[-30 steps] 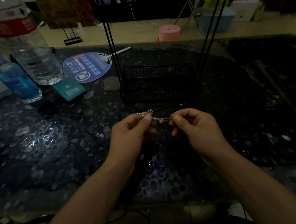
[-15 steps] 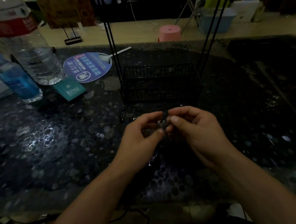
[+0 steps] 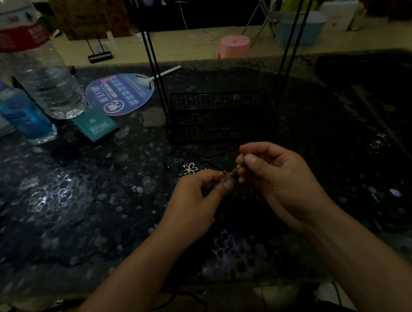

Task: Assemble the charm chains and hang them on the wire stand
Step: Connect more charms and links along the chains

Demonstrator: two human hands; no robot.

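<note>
Both hands have parted slightly: left hand [image 3: 202,192] and right hand [image 3: 271,173] pinch the charm chain [image 3: 230,175], still joining links.

Both hands meet above the dark pebble-patterned table [image 3: 87,211], the left hand [image 3: 198,204] and right hand [image 3: 276,175] pinching a small charm chain [image 3: 228,175] between fingertips (detail lost in dim light). A flower-shaped charm [image 3: 189,169] lies just beyond the left hand, near the wire stand [image 3: 219,116].
</note>
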